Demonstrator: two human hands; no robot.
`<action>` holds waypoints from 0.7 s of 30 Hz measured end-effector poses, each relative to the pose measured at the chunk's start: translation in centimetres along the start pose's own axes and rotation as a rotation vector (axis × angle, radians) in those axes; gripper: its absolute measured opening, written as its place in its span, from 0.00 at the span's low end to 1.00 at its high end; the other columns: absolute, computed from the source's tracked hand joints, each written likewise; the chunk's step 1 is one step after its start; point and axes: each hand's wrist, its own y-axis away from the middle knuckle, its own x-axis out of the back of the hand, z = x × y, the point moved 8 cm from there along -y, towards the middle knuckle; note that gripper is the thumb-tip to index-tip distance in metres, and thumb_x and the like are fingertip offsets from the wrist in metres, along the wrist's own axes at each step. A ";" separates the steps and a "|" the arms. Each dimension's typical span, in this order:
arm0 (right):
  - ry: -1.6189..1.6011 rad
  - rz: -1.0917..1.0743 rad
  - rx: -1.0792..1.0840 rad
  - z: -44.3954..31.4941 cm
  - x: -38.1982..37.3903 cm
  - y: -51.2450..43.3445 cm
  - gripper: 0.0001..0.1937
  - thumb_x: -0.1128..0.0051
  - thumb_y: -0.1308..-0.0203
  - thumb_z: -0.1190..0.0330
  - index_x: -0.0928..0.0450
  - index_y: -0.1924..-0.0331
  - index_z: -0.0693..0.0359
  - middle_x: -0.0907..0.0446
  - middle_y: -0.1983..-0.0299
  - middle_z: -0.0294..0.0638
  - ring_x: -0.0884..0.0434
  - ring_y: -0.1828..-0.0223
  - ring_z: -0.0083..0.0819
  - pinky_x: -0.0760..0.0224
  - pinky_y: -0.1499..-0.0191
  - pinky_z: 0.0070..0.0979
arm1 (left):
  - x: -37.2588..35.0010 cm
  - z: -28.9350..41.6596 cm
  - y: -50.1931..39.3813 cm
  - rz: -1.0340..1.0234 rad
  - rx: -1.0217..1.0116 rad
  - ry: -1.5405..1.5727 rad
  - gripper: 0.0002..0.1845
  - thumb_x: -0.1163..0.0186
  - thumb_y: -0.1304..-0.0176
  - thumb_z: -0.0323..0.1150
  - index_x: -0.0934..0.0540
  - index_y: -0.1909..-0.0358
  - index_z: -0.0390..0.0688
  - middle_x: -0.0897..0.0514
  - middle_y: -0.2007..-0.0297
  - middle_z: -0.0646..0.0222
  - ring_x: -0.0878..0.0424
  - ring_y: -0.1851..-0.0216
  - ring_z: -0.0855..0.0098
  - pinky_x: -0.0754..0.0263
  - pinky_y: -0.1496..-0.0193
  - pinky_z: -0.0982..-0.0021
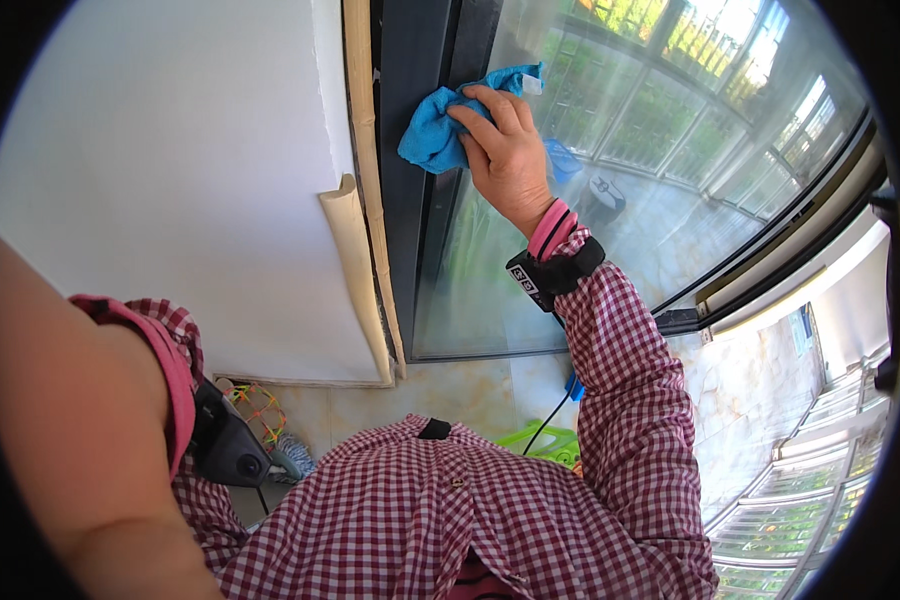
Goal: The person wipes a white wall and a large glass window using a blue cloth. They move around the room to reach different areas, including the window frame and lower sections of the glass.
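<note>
My right hand (506,154) grips a bunched blue cloth (436,131) with a white tag. The cloth lies against the dark frame (405,225) and the edge of a glass door panel (495,292). A black strapped device (555,274) sits around my right wrist, over a checked sleeve. At the left rim, very close to the camera, bare skin of my left hand or wrist (82,420) comes out of a pink-lined cuff. The fingers of that hand are out of view. Another black device (232,442) is beside the left cuff.
A white wall (195,187) with a cream corner strip (356,277) and a bamboo pole (367,150) borders the door frame. On the tiled floor (450,382) are a bright green plastic item (544,442), a small blue object and a colourful net-like thing (262,409). A dark cable hangs beside my right sleeve.
</note>
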 end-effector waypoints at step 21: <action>0.006 0.128 0.193 -2.1 6.5 -2.1 0.20 0.44 0.54 0.79 0.22 0.52 0.58 0.28 0.43 0.44 0.29 0.44 0.47 0.32 0.43 0.40 | -5.0 5.6 7.5 0.017 0.277 0.126 0.08 0.55 0.47 0.21 0.26 0.69 0.33 0.24 0.50 0.40 0.27 0.45 0.44 0.37 0.38 0.42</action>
